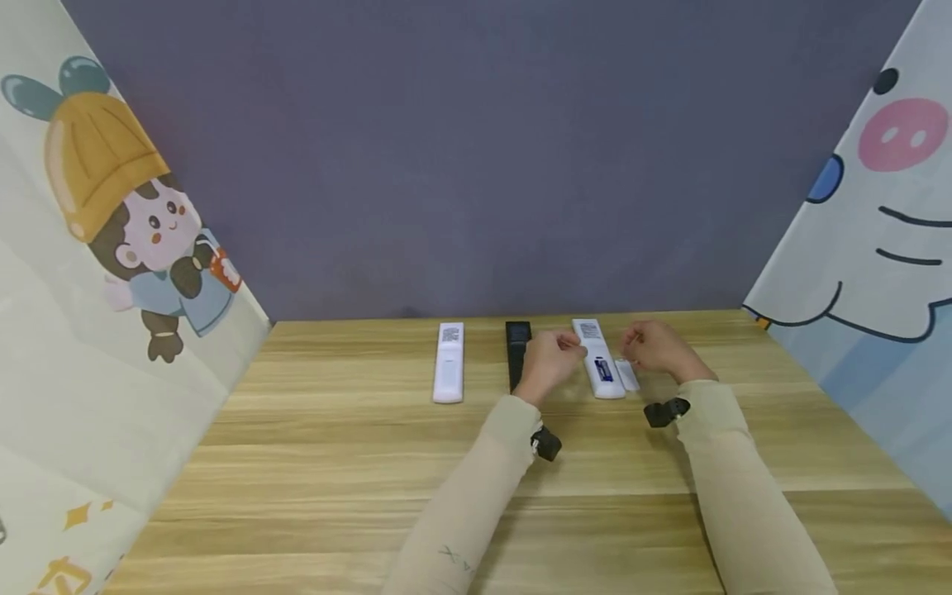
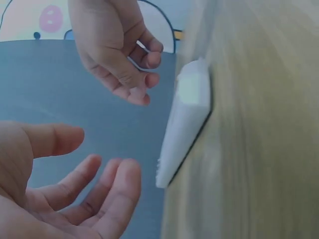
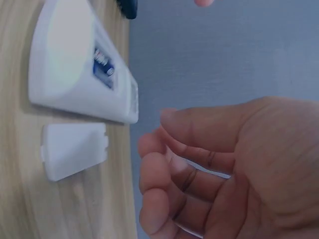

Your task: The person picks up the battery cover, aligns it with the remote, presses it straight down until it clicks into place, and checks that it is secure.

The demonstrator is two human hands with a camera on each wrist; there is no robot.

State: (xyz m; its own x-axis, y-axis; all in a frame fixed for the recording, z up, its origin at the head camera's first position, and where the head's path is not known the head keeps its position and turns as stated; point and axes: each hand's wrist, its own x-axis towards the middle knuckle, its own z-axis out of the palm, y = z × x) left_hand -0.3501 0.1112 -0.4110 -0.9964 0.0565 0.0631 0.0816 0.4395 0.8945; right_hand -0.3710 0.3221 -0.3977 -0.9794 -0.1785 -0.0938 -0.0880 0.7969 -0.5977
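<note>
From where I stand, the white remote [image 1: 599,355] lies on the counter [image 1: 335,463], a little right of the frame's centre, with its back face upward. Its long axis goes from upper left to lower right, only slightly tilted from the vertical of the frame. The end with the printed label points to the top, away from the person; the uncovered compartment, with a blue battery [image 1: 604,369] showing, is in the lower half. The white cover [image 1: 628,375] lies just beside its right edge, almost parallel to it, not touching.

The left hand [image 1: 553,361] has thumb and fingers well apart, and I see nothing in it. The right hand [image 1: 658,349] is loosely curled, thumb near the fingertips, also holding nothing that I can see.

I judge the remote to be light, stiff and rather slippery plastic, best held by its long sides. The thin cover seems more fragile, so its edges should be pinched gently.
</note>
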